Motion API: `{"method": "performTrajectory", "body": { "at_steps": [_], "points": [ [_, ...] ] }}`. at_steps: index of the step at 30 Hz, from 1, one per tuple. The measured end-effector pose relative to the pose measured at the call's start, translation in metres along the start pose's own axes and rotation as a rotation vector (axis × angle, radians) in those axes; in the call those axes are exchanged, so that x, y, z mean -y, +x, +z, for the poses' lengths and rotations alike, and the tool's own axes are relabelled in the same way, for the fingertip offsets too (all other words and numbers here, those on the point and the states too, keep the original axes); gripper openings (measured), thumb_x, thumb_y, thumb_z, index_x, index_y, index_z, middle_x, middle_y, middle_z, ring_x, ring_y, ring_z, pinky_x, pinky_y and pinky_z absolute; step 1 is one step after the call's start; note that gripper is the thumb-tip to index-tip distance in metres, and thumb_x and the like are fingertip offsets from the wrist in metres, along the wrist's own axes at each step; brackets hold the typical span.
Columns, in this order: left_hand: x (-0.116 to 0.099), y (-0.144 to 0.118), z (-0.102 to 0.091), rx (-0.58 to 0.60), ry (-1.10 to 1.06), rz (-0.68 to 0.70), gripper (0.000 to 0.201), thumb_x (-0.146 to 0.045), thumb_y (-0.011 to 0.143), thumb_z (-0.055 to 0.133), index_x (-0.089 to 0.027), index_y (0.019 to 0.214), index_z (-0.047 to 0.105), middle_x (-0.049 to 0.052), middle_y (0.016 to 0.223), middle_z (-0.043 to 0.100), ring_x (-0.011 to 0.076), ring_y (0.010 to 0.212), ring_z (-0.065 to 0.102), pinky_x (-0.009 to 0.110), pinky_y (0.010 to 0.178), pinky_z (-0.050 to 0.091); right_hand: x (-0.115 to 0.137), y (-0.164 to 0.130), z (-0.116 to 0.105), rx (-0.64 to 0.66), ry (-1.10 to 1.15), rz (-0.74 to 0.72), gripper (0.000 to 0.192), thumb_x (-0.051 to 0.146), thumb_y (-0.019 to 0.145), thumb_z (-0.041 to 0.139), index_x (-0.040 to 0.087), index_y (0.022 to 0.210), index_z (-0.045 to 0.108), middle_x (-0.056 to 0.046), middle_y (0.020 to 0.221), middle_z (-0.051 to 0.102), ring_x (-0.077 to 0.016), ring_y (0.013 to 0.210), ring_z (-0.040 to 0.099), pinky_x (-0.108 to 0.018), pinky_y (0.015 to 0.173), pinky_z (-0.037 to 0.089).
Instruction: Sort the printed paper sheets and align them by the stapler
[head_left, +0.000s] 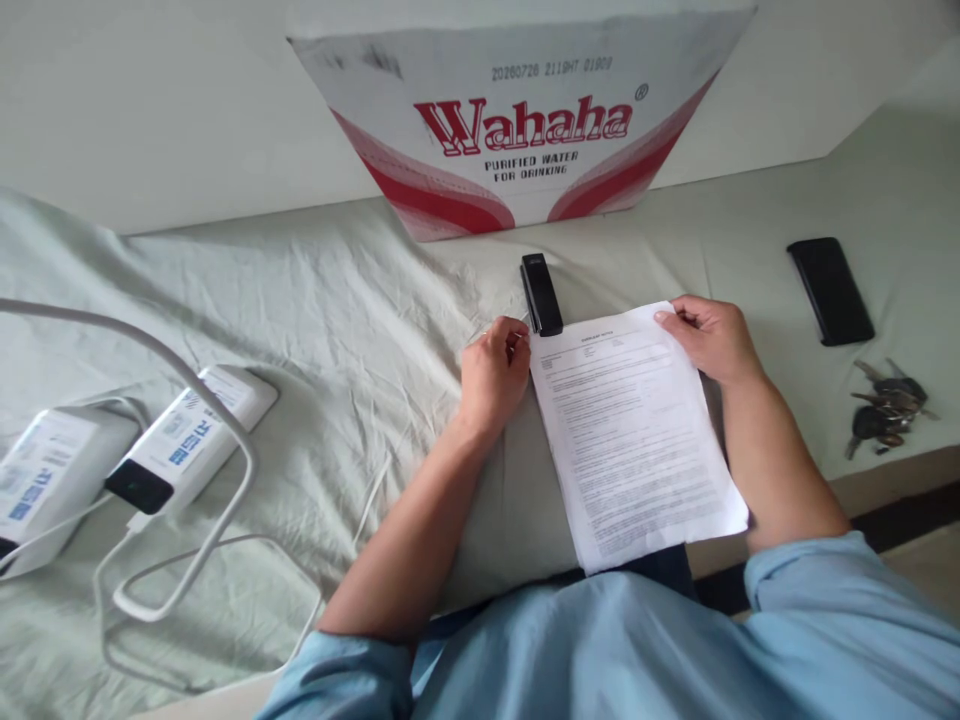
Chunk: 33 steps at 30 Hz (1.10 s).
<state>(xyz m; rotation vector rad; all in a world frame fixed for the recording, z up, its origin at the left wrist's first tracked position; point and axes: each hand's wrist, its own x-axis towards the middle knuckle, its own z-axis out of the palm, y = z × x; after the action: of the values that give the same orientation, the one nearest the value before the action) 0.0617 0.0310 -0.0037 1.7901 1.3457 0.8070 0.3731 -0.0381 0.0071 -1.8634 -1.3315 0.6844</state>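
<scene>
Setting: bed surface covered by a wrinkled pale green sheet (pixel 315 290), plain off-white wall (pixel 150 100) behind, printed cardboard panel (pixel 517 120) leaning against it, strip of light floor (pixel 926 565) at right, soft even daylight.

stapler (pixel 541 293) black | sheet (pixel 634 430) white (black print) | phone (pixel 829 290) black
</scene>
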Motion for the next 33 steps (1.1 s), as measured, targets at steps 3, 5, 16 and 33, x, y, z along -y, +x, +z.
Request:
{"method": "performTrajectory", "body": {
  "at_steps": [3, 5, 16, 33],
  "points": [
    [0.006, 0.001, -0.001, -0.064, -0.007, 0.167, 0.033, -0.008, 0.095, 0.054, -0.021, 0.116, 0.076, 0.008, 0.118, 0.08, 0.0182, 0.095, 0.075, 0.034, 0.09, 0.059, -0.002, 0.001, -0.002, -0.004, -0.012, -0.023, 0.028, 0.053, 0.089, 0.08, 0.028, 0.078, 0.074, 0.002, 0.069, 0.067, -0.0175, 0.062, 0.056, -0.034, 0.061, 0.042],
    [0.012, 0.003, -0.003, -0.081, 0.003, 0.377, 0.046, -0.007, 0.099, 0.047, -0.025, 0.131, 0.076, 0.009, 0.145, 0.074, 0.0217, 0.129, 0.071, 0.041, 0.111, 0.056, -0.004, 0.001, -0.002, -0.014, -0.013, -0.023, 0.028, 0.053, 0.089, 0.08, 0.028, 0.079, 0.074, 0.002, 0.069, 0.067, -0.0174, 0.062, 0.056, -0.034, 0.061, 0.042],
    [0.031, 0.013, 0.003, 0.121, 0.006, 0.413, 0.05, -0.007, 0.102, 0.055, -0.04, 0.127, 0.083, 0.0, 0.149, 0.076, 0.0303, 0.155, 0.056, 0.067, 0.134, 0.031, -0.012, 0.005, -0.002, -0.037, 0.055, -0.045, 0.025, 0.053, 0.088, 0.084, 0.029, 0.083, 0.079, 0.003, 0.07, 0.071, -0.0157, 0.059, 0.057, -0.032, 0.056, 0.042],
    [0.005, 0.011, -0.01, 0.104, -0.653, -0.055, 0.065, -0.081, 0.098, 0.059, -0.018, 0.091, 0.075, 0.001, 0.067, 0.064, 0.0102, 0.049, 0.05, 0.026, 0.049, 0.039, 0.035, -0.008, -0.002, -0.193, 0.396, 0.002, 0.056, 0.07, 0.063, 0.098, 0.021, 0.077, 0.076, 0.004, 0.064, 0.062, -0.0091, 0.059, 0.048, -0.027, 0.056, 0.038]
  ]
}}
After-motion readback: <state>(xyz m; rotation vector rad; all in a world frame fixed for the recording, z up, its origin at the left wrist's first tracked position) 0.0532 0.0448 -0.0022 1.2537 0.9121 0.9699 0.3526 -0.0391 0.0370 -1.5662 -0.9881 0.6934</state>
